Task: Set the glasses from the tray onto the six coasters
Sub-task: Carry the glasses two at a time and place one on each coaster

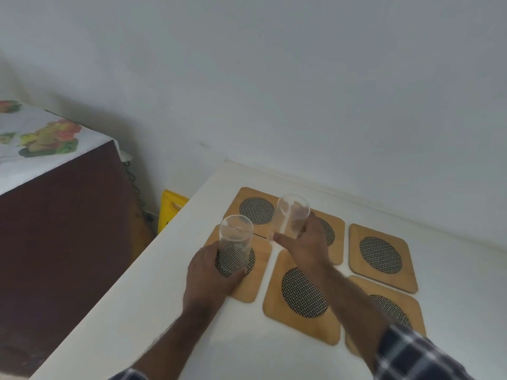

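Several square wooden coasters with round woven centres lie in two rows on the white counter (170,297). My left hand (208,272) grips a clear glass (235,244) at its base, standing it on the near-left coaster (260,272). My right hand (304,245) holds a second clear glass (292,215) above the far-middle coaster (336,234), just right of the far-left coaster (256,209). The near-middle coaster (301,292), far-right coaster (381,256) and near-right coaster (395,314) are bare. No tray is in view.
A white wall (301,91) runs along the counter's far edge. Left of the counter stands a dark cabinet (60,229) under a flowered cloth (41,141). A yellow object (171,209) and cables sit in the gap between them.
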Available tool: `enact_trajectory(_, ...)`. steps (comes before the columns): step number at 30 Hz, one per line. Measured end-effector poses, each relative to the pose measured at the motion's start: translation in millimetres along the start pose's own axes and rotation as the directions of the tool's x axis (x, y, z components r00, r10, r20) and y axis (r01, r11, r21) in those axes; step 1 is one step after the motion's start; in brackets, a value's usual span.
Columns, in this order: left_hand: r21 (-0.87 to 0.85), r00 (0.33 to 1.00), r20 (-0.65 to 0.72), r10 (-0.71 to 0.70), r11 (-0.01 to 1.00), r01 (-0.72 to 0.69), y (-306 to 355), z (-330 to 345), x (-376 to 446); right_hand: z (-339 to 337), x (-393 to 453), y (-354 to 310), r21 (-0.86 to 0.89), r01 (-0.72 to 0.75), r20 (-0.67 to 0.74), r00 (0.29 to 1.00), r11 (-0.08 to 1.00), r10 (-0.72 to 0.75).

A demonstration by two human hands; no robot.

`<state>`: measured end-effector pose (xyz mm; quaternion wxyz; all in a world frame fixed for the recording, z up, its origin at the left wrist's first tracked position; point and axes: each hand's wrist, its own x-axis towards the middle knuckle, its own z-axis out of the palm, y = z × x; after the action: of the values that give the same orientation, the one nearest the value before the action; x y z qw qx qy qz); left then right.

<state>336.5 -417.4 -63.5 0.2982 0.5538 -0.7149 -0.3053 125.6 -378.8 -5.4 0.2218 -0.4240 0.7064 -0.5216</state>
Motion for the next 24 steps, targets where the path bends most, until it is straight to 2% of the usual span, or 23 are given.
enact_trajectory(14,0.006,1.0,-0.026,0.003,1.0,-0.003,-5.0,2.7,0.7,55.0,82.9,9.1,0.035,-0.053,0.043,0.998,0.998,0.051)
enact_trajectory(24,-0.006,0.999,-0.032,0.001,1.0,-0.001,-6.3,4.9,0.2,67.0,92.3,8.1,-0.049,-0.064,0.091,0.994,0.997,0.068)
